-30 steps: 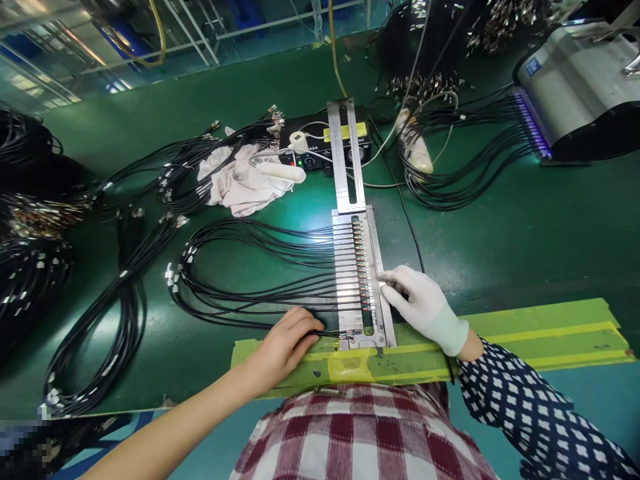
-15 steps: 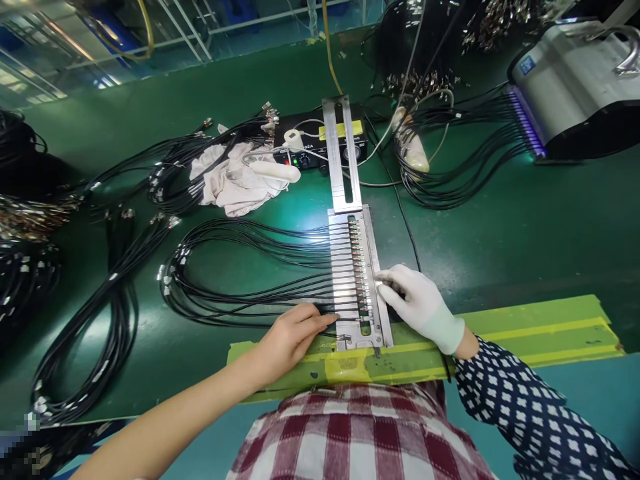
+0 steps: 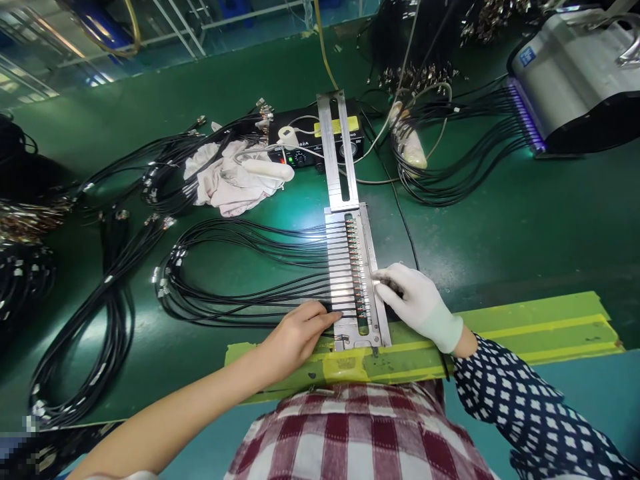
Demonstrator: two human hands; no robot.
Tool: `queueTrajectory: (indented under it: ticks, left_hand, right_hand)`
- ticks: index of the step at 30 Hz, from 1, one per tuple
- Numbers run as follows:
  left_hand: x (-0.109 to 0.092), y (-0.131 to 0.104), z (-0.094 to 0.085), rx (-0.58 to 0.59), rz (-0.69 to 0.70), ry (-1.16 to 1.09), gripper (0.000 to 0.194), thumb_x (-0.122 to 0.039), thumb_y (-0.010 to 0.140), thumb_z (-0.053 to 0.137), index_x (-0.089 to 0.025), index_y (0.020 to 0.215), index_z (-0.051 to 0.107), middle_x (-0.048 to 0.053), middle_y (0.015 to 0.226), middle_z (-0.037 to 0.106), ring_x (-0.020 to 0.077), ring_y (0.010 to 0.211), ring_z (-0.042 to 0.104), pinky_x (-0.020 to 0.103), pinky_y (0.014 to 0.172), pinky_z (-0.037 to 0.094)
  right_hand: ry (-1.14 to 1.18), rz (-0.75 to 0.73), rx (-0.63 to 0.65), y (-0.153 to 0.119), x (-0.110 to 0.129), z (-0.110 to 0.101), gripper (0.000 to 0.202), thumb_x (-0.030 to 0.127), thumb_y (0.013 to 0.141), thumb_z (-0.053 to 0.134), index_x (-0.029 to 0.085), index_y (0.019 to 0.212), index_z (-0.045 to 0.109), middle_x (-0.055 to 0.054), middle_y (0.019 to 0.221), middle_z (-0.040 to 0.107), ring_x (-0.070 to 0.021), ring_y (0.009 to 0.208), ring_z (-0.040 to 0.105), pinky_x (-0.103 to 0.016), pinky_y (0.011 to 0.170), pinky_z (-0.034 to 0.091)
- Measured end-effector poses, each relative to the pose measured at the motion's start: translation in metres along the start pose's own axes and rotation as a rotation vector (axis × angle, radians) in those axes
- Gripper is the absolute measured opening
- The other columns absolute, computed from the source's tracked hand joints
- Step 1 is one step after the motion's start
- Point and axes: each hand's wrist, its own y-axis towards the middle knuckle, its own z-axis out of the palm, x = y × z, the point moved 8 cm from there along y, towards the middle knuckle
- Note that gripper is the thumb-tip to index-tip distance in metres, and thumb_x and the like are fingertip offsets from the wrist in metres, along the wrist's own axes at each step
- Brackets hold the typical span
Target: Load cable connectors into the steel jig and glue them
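A slotted metal fixture (image 3: 376, 319) lies in front of me with a row of black cables (image 3: 260, 240) laid across it, their metal connectors (image 3: 356, 257) lined up along the slot. My bare left hand (image 3: 299, 332) is closed at the lowest cables, its index fingertip pressing on the plate's left part; the thumb side is partly hidden. My right hand (image 3: 417, 303), in a white glove, has its thumb and fingers pinched together at the fixture's right rail, beside the connectors. Whatever lies between those fingertips is hard to see.
Behind the fixture, a slotted metal arm (image 3: 336, 150) crosses a black control box (image 3: 300, 157). A white cloth (image 3: 227, 183) and cable bundles (image 3: 115, 300) lie left. At right, a silver machine (image 3: 570, 87) glows purple over cables. Yellow-green tape (image 3: 530, 327) covers the table's front edge.
The whole view has shifted slightly. My left fingertips have slid a little to the right over the plate. My right hand stays at the rail.
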Motion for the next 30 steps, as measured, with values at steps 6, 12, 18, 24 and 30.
queueTrajectory:
  ticks: [6,12,18,24,30]
  left_hand:
    - [0.002,0.001,0.003,-0.005,0.051,-0.028,0.032,-0.008,0.097,0.044,-0.015,0.122,0.061,0.008,0.093,0.065,0.0159,0.086,0.059,0.027,0.076,0.05]
    - [-0.002,-0.018,0.011,-0.05,0.106,0.458,0.04,-0.006,0.096,0.04,-0.018,0.128,0.061,0.009,0.093,0.061,0.019,0.081,0.052,0.031,0.071,0.042]
    - [0.0,-0.02,0.007,0.047,0.055,0.37,0.041,-0.006,0.096,0.039,-0.019,0.131,0.056,0.005,0.089,0.063,0.0176,0.08,0.051,0.031,0.07,0.035]
    - [-0.007,-0.032,-0.001,-0.003,0.063,0.242,0.019,-0.01,0.097,0.047,-0.014,0.112,0.057,0.008,0.097,0.064,0.0189,0.093,0.053,0.032,0.082,0.041]
    - [-0.017,-0.02,0.004,-0.075,0.175,0.177,0.034,-0.003,0.094,0.041,-0.014,0.123,0.055,0.009,0.097,0.058,0.0174,0.087,0.051,0.03,0.078,0.046]
  right_hand:
    - [-0.001,0.007,0.003,0.0,0.001,-0.001,0.02,0.034,0.099,0.046,0.023,0.107,0.062,-0.005,0.092,0.065,-0.021,0.084,0.062,-0.033,0.071,0.048]
    - [0.002,0.009,0.005,0.001,0.0,0.0,0.02,0.032,0.099,0.048,0.023,0.107,0.063,-0.005,0.092,0.065,-0.0211,0.085,0.063,-0.033,0.072,0.048]
    - [-0.02,0.0,-0.003,0.0,0.002,-0.001,0.023,0.034,0.099,0.046,0.021,0.107,0.063,-0.005,0.091,0.066,-0.0215,0.084,0.062,-0.033,0.07,0.048]
    - [-0.031,-0.017,-0.004,-0.002,0.004,0.0,0.022,0.03,0.098,0.047,0.021,0.112,0.063,-0.006,0.094,0.066,-0.0223,0.086,0.062,-0.035,0.073,0.048]
    - [-0.028,-0.017,-0.013,-0.001,0.003,-0.001,0.021,0.031,0.099,0.048,0.022,0.11,0.063,-0.005,0.092,0.065,-0.0213,0.084,0.062,-0.034,0.072,0.047]
